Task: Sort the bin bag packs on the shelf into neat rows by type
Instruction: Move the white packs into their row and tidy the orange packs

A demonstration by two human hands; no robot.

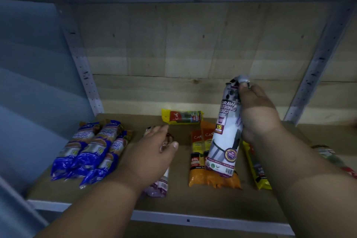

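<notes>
Gripping a white drawstring bag pack upright in our right hand, we rest our open left hand on another white pack on the shelf

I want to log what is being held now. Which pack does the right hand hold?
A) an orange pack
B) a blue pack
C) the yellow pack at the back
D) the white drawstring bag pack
D: the right hand grips the white drawstring bag pack, raised upright above the orange packs.
</notes>
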